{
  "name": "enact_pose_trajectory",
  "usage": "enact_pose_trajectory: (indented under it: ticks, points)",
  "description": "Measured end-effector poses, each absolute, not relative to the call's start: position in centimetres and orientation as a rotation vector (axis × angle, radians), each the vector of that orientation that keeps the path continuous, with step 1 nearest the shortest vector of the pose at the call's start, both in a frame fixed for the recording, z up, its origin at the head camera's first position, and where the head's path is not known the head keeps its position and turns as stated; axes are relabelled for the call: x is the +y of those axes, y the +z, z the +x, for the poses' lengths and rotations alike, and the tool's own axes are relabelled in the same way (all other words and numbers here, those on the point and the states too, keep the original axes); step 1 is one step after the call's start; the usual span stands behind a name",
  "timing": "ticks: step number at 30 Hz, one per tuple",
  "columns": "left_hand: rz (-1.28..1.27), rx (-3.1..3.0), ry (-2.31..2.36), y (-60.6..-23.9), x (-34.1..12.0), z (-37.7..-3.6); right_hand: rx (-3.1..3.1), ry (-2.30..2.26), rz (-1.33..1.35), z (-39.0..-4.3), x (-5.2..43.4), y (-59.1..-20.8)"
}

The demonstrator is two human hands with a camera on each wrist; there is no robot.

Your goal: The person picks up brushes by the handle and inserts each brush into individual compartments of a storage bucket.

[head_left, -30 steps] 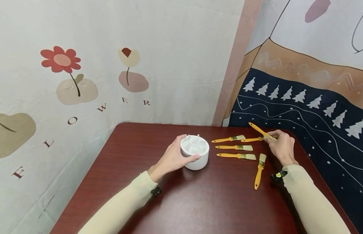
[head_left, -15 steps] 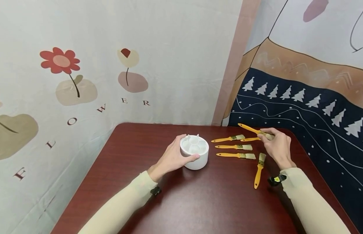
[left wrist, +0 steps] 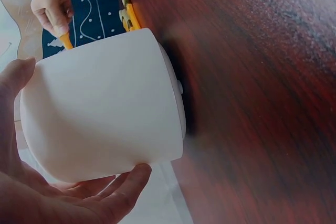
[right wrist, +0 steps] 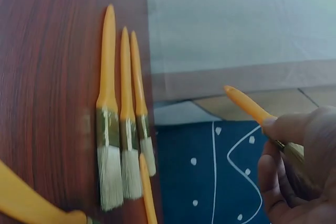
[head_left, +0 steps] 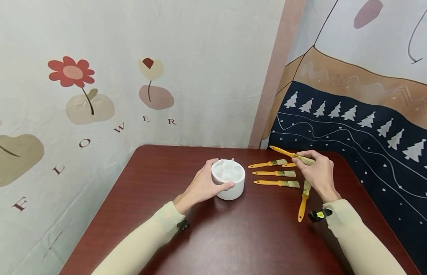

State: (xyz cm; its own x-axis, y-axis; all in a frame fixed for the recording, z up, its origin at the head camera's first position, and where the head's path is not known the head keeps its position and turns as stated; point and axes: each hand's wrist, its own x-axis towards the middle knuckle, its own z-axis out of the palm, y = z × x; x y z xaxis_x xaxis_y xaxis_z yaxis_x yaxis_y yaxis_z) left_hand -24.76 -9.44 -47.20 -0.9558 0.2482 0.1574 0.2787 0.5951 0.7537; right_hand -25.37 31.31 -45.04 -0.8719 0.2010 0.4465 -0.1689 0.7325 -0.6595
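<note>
My left hand (head_left: 204,184) grips a white round holder (head_left: 230,193) by its side, thumb in front and fingers behind. Dividers show inside its open top, and it stands on the table. In the left wrist view the holder's smooth wall (left wrist: 105,103) fills the middle. My right hand (head_left: 318,172) pinches a paintbrush (head_left: 281,151) near its metal band, raised above the table with the yellow handle pointing left. The right wrist view shows that handle (right wrist: 244,103) beyond the thumb; the palm partly hides the bristles.
Several yellow-handled brushes lie right of the holder, among them one in the row (head_left: 266,183) and one turned toward me (head_left: 302,208), partly under my right hand. The reddish-brown table (head_left: 254,236) meets a printed cloth (head_left: 213,95) at its far edge.
My right hand has moved left with the raised brush, coming nearer the holder. My left hand and the holder have stayed in place.
</note>
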Motion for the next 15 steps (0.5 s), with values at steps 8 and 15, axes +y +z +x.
enact_pose_trajectory:
  ticks: [8,15]
  points:
    - [-0.457,-2.790,-1.308,-47.2,-9.5,-24.6,-2.421,1.082,-0.005,-25.0,30.2,-44.5]
    - [-0.457,-2.789,-1.312,-47.0,-9.6,-24.6,-2.394,1.178,0.038,-24.7,29.3,-44.0]
